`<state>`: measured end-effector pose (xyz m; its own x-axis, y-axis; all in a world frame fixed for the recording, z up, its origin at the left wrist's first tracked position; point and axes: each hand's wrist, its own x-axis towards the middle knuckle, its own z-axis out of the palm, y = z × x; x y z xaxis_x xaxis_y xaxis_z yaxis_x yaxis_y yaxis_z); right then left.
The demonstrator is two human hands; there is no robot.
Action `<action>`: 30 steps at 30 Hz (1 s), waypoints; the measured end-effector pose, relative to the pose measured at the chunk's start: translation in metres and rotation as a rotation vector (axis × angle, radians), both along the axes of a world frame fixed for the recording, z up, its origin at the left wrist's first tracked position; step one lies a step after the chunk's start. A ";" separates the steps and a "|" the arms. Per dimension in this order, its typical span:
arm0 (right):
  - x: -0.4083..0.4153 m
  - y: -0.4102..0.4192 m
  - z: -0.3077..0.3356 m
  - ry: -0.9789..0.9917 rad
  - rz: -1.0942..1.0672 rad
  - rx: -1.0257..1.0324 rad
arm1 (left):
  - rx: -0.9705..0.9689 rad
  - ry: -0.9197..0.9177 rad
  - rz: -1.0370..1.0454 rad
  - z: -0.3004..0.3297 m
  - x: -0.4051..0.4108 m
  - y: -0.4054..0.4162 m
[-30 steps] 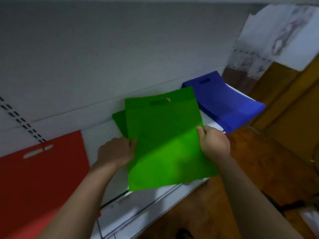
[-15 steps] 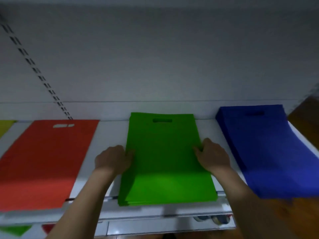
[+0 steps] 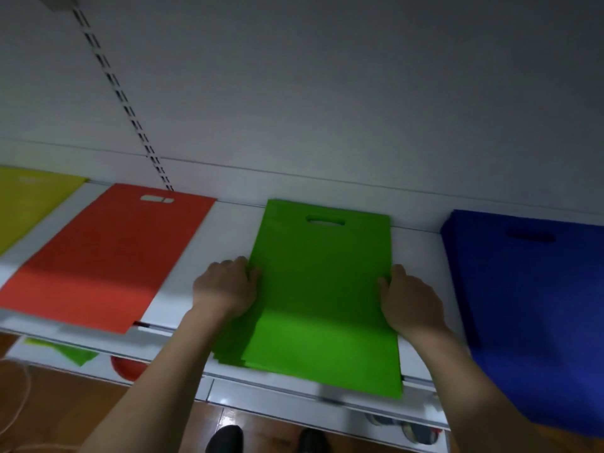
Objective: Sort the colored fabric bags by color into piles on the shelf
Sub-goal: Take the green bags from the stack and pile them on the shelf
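Closest in, both hands are on the green pile mid-shelf — left hand with fingers curled against its left edge, right hand flatter along the right edge, squaring it up I'd guess. Sorting looks mostly done: red pile, blue pile and yellow pile sit apart on the white shelf. Flat, matte, rectangular non-woven bags with die-cut handle slots — floppy at the overhanging edges.

A slotted metal upright rail runs diagonally up the plain grey back wall. Near the bottom edge, 2 dark shoes stand on the glossy brown wooden floor.
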<state>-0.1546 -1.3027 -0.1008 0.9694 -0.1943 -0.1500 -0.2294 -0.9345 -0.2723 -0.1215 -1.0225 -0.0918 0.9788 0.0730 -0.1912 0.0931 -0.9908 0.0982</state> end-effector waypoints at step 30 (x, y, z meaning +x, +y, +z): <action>0.012 0.307 0.070 -0.409 0.450 0.161 | -0.163 -0.370 0.138 0.056 -0.057 0.225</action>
<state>-0.1422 -0.9953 -0.0312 0.9361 0.2407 0.2565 0.3295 -0.8552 -0.4002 -0.1786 -0.7977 -0.0355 0.9667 0.2062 0.1516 0.1528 -0.9402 0.3045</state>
